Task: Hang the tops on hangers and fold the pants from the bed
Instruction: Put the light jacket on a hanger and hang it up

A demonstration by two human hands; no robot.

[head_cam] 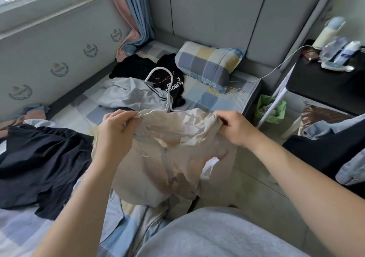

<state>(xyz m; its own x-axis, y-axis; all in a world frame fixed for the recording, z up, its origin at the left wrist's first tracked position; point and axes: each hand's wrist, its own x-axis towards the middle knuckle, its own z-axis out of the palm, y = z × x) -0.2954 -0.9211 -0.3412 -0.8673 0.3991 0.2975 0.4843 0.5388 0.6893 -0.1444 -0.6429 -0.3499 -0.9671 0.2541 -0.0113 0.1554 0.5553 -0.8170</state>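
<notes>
Pinching the top (164, 177) at each shoulder with left grip (116, 130) and right grip (235, 130); hanger (160, 68) inside the collar, long axis spanning grip to grip, hook pointing away

Your camera sits on your head. It looks forward and down over the bed (207, 98), near your left hand (116, 130) and right hand (235, 128).

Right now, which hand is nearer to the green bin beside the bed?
Right. The right hand, gripping one shoulder of the beige top, is just left of the green bin; the left hand grips the other shoulder, farther left across the top.
</notes>
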